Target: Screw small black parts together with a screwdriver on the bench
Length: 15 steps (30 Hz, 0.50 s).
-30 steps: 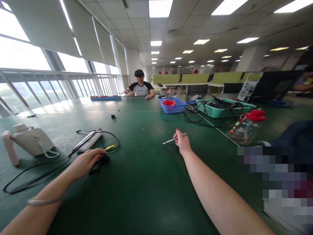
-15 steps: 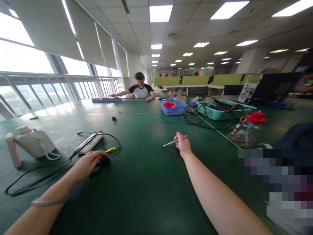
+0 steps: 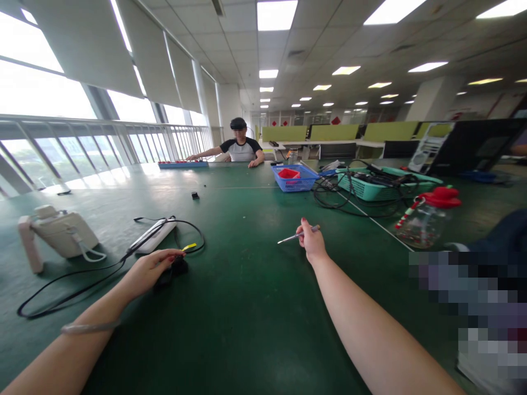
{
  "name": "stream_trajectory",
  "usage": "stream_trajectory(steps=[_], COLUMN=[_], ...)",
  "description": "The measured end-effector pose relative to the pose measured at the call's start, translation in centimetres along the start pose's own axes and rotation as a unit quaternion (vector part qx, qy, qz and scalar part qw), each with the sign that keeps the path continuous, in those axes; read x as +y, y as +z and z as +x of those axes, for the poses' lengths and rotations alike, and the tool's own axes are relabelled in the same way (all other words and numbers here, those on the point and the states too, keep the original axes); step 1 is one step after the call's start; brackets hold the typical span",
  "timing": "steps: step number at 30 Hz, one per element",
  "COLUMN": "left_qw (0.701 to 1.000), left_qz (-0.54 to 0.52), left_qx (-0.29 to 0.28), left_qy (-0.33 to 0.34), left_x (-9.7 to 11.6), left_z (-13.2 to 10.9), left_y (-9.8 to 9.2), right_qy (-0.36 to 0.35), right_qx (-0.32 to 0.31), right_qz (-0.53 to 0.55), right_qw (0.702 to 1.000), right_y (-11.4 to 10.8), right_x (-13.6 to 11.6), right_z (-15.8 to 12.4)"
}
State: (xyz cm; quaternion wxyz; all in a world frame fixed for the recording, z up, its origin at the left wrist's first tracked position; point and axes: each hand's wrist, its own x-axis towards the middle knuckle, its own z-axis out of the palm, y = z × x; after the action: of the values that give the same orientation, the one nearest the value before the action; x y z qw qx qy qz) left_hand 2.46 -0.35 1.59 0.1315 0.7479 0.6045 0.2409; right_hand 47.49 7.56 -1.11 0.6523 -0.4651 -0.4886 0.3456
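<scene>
My left hand (image 3: 150,270) rests on the green table (image 3: 247,307), fingers closed over a small black part (image 3: 176,267) at the end of a black cable (image 3: 61,293). A yellow tag (image 3: 189,247) lies just beyond it. My right hand (image 3: 313,241) is raised slightly over the table and pinches a thin silver tool (image 3: 293,236) that points to the left. A white flat device (image 3: 153,235) with the cable looped round it lies beyond my left hand.
A beige handset-like unit (image 3: 57,235) stands at the left. A blue basket (image 3: 295,178), a teal basket (image 3: 376,186) with black cables and a red-lidded clear jar (image 3: 428,216) sit at the right. Another person (image 3: 240,148) sits at the far end. A small black piece (image 3: 195,195) lies mid-table.
The view has shifted slightly, and both hands sit a little further right in the frame. The far person's arm has stretched out toward the blue strip. My grips are unchanged.
</scene>
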Motion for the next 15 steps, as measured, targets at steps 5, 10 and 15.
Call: stream_trajectory(steps=[5, 10, 15], left_qw=[1.000, 1.000, 1.000], left_qz=[-0.002, 0.017, 0.026], left_qx=[0.004, -0.005, -0.006], left_qy=[0.015, 0.007, 0.013], left_x=[0.54, 0.47, 0.29], left_z=[-0.17, -0.22, -0.21], left_y=[-0.27, -0.37, -0.39], right_qy=[0.013, 0.016, 0.020], right_qx=[0.013, 0.017, 0.021], right_qz=[0.021, 0.025, 0.029], right_qw=[1.000, 0.999, 0.999], right_y=[0.02, 0.01, 0.08], right_x=[-0.30, -0.41, -0.52], right_z=[-0.20, -0.25, -0.27])
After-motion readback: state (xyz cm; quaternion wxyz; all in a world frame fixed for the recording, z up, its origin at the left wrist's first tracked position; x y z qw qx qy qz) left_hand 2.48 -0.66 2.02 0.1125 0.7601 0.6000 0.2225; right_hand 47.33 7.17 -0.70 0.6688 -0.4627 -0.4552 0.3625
